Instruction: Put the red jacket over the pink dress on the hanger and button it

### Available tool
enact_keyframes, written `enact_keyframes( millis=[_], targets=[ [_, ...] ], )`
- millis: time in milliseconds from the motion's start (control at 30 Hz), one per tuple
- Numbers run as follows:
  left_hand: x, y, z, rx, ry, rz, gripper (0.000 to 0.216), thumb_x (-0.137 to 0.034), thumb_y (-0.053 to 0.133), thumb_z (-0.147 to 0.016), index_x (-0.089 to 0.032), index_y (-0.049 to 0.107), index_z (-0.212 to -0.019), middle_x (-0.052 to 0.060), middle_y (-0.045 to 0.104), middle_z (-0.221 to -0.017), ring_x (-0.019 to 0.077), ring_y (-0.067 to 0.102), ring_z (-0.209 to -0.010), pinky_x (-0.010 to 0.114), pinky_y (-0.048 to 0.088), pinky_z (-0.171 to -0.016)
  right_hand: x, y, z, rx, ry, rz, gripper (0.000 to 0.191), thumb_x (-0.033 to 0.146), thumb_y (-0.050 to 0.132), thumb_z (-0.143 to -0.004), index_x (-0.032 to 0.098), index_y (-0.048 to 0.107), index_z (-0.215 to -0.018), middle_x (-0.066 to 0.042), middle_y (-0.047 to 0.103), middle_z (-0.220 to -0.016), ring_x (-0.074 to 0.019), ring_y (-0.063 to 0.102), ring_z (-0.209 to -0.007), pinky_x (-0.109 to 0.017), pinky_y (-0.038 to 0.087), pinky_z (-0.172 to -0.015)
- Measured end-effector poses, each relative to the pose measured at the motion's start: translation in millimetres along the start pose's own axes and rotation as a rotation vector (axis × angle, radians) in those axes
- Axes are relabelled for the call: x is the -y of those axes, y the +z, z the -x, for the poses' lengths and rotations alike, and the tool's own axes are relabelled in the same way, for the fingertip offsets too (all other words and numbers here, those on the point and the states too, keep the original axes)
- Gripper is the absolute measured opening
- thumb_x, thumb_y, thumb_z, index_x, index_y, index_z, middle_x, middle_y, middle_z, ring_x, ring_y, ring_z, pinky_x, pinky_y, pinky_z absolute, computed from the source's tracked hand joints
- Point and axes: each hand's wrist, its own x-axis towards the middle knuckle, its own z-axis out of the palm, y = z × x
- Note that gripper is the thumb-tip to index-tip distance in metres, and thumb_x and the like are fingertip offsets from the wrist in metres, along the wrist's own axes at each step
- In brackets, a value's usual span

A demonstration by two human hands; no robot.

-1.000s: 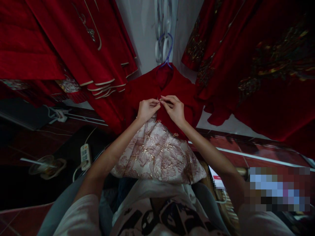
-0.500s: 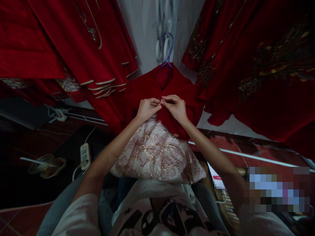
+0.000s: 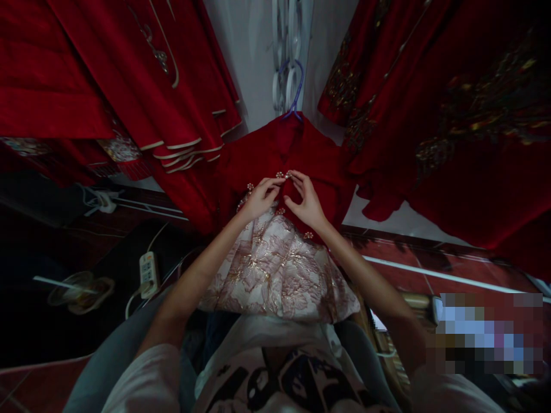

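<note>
A red jacket [image 3: 321, 155] hangs on a purple hanger [image 3: 297, 89] in front of me, above a white and gold patterned skirt [image 3: 282, 269]. Small flower-shaped sparkling buttons [image 3: 279, 175] sit along the jacket's front opening, with more on its lower edge. My left hand [image 3: 262, 198] lies at the left side of the opening, fingers stretched towards the buttons. On the other side, my right hand [image 3: 306, 201] has thumb and fingers apart, its fingertips touching a button near the centre. Neither hand visibly grips anything.
More red garments [image 3: 172, 103] hang left and right, some with gold embroidery. Lower left are a power strip [image 3: 148, 272] and a plastic cup [image 3: 71, 287] with a straw. A white rail [image 3: 430, 272] runs low on the right, by a blurred-out patch.
Both hands have loosened from a pinch at the centre buttons; their fingers are now apart. The flower buttons they covered show, and others at the left cuff area have come into view.
</note>
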Motion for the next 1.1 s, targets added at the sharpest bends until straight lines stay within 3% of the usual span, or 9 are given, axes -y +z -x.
enact_keyframes(
  millis=[100, 200, 367, 467, 600, 767, 900, 1000, 1100],
  targets=[
    [2, 3, 21, -0.035, 0.036, -0.042, 0.042, -0.009, 0.045, -0.082, -0.021, 0.055, -0.121, 0.008, 0.056, -0.121, 0.016, 0.056, -0.113, 0.035, 0.045, -0.101, 12, 4, 26, 0.071, -0.04, 0.222, 0.079, 0.018, 0.061, -0.077, 0.027, 0.025, -0.146, -0.009, 0.017, -0.157, -0.0277, 0.02, -0.145, -0.053, 0.027, -0.116],
    [0, 0, 44, -0.118, 0.046, -0.322, 0.056, -0.007, 0.055, -0.072, -0.021, 0.051, -0.126, 0.01, 0.052, -0.122, 0.0229, 0.049, -0.118, 0.042, 0.041, -0.104, 15, 12, 47, 0.144, -0.083, 0.422, 0.082, 0.005, 0.052, -0.076, 0.031, 0.023, -0.148, -0.005, 0.007, -0.16, -0.028, 0.013, -0.147, -0.057, 0.022, -0.117],
    [18, -19, 73, -0.172, -0.105, -0.645, 0.037, -0.009, 0.056, -0.073, -0.018, 0.055, -0.109, 0.01, 0.053, -0.11, 0.0265, 0.052, -0.106, 0.045, 0.044, -0.096, -13, 18, 62, -0.011, -0.042, 0.571, 0.066, 0.001, 0.047, -0.077, 0.027, 0.045, -0.137, -0.011, 0.038, -0.144, -0.0303, 0.037, -0.135, -0.056, 0.032, -0.109],
    [25, -28, 82, -0.19, -0.117, -0.55, 0.021, -0.017, 0.05, -0.084, -0.021, 0.054, -0.104, 0.007, 0.058, -0.098, 0.02, 0.058, -0.091, 0.035, 0.047, -0.087, -25, 12, 63, -0.06, -0.012, 0.448, 0.043, 0.008, 0.051, -0.08, 0.023, 0.057, -0.12, -0.012, 0.056, -0.116, -0.0279, 0.054, -0.113, -0.048, 0.044, -0.098],
    [11, -25, 87, -0.312, -0.074, -0.397, 0.022, -0.02, 0.046, -0.089, -0.022, 0.05, -0.11, 0.005, 0.061, -0.095, 0.0155, 0.061, -0.084, 0.028, 0.048, -0.079, -21, 5, 55, -0.128, 0.12, 0.143, 0.016, 0.022, 0.051, -0.087, 0.022, 0.056, -0.103, -0.006, 0.06, -0.096, -0.0196, 0.059, -0.087, -0.035, 0.05, -0.08],
    [-9, 13, 77, -0.064, -0.023, -0.327, 0.027, -0.02, 0.045, -0.088, -0.021, 0.049, -0.115, 0.006, 0.064, -0.099, 0.0174, 0.064, -0.089, 0.029, 0.05, -0.082, 16, 5, 28, -0.261, 0.244, -0.063, 0.015, 0.033, 0.057, -0.086, 0.022, 0.049, -0.092, -0.002, 0.059, -0.086, -0.0152, 0.058, -0.077, -0.03, 0.048, -0.074],
    [0, 55, 57, 0.066, -0.113, -0.289, 0.023, -0.015, 0.054, -0.077, -0.018, 0.059, -0.099, 0.01, 0.068, -0.093, 0.0249, 0.065, -0.086, 0.037, 0.053, -0.079, 45, 21, 6, -0.126, 0.147, -0.116, 0.018, 0.032, 0.058, -0.084, 0.024, 0.045, -0.094, -0.002, 0.058, -0.089, -0.0145, 0.059, -0.08, -0.028, 0.049, -0.072],
    [8, 66, 54, 0.042, -0.13, -0.233, 0.017, -0.012, 0.058, -0.072, -0.019, 0.064, -0.087, 0.01, 0.069, -0.089, 0.0274, 0.064, -0.091, 0.04, 0.052, -0.085, 38, 33, -1, 0.031, 0.089, -0.01, 0.016, 0.023, 0.054, -0.082, 0.024, 0.043, -0.094, -0.003, 0.057, -0.089, -0.0148, 0.057, -0.078, -0.028, 0.048, -0.071],
    [8, 57, 66, 0.065, -0.023, -0.227, 0.018, -0.014, 0.058, -0.075, -0.019, 0.066, -0.09, 0.01, 0.067, -0.098, 0.0272, 0.06, -0.101, 0.043, 0.049, -0.093, 12, 38, -2, 0.146, 0.077, 0.16, 0.02, 0.014, 0.05, -0.077, 0.023, 0.043, -0.094, -0.003, 0.056, -0.089, -0.0158, 0.055, -0.077, -0.03, 0.046, -0.072]
  ],
)
